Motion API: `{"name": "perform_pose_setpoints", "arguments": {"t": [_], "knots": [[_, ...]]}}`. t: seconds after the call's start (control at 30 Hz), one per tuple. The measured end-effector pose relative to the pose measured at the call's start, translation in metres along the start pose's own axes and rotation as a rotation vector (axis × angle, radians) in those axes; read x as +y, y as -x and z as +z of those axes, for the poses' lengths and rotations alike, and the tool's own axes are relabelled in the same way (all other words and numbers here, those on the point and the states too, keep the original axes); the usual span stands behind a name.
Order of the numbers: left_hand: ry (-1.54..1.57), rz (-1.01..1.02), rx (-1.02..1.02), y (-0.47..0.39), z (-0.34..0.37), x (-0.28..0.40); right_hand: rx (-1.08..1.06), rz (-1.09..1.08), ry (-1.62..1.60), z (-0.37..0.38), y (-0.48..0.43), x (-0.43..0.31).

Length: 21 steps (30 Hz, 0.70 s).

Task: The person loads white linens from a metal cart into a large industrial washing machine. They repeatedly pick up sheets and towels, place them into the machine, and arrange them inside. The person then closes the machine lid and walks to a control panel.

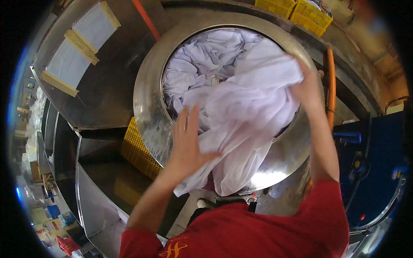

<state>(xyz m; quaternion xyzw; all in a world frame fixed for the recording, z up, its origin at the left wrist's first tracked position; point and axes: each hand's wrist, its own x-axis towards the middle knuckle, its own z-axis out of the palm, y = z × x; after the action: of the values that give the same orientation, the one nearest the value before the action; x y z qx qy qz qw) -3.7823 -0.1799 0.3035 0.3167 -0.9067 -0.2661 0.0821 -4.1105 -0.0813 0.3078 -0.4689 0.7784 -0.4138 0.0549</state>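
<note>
A large white cloth (255,93) spills out of a round metal drum (148,96) and hangs over its near rim. More crumpled white fabric (209,48) fills the drum's mouth. On the right side, my right hand (305,84) grips the upper part of the cloth, its fingers partly hidden and blurred. My left hand (188,145) is spread at the near left rim, beside the hanging folds, holding nothing. Whether its thumb touches the cloth cannot be made out.
Left of the drum stand a yellow perforated crate (138,148) and dark metal panels (103,77). An orange pipe (331,80) rises close to my right arm. Dark blue equipment (371,167) lies farther right. Yellow crates (309,17) sit beyond the drum.
</note>
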Motion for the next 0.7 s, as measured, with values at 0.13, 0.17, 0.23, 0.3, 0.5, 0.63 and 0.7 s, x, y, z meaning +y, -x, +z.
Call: {"name": "perform_pose_setpoints", "arguments": {"t": [0.13, 0.17, 0.23, 0.3, 0.5, 0.63, 0.7], "knots": [[-0.259, -0.37, -0.318, 0.085, 0.061, -0.031, -1.064, -0.023, 0.175, 0.049, 0.07, 0.058], [-0.206, -0.323, -0.179, 0.095, 0.074, -0.042, -1.147, 0.055, 0.102, 0.063, 0.076, 0.068], [-0.07, -0.259, -0.022, 0.086, 0.084, -0.075, -1.017, 0.078, 0.124, 0.092, 0.085, 0.078], [0.228, -0.242, 0.207, 0.049, 0.092, -0.097, -0.726, -0.041, 0.219, 0.122, 0.092, 0.084], [0.296, 0.211, 0.423, -0.091, 0.109, -0.098, -1.69, 0.111, 0.384, 0.169, 0.08, 0.094], [0.152, -0.046, -0.357, -0.053, 0.141, -0.075, -1.525, 0.195, 0.453, 0.143, 0.049, 0.084], [0.018, -0.067, -0.406, -0.032, 0.143, -0.071, -1.23, -0.049, 0.166, 0.13, 0.04, 0.088]]}}
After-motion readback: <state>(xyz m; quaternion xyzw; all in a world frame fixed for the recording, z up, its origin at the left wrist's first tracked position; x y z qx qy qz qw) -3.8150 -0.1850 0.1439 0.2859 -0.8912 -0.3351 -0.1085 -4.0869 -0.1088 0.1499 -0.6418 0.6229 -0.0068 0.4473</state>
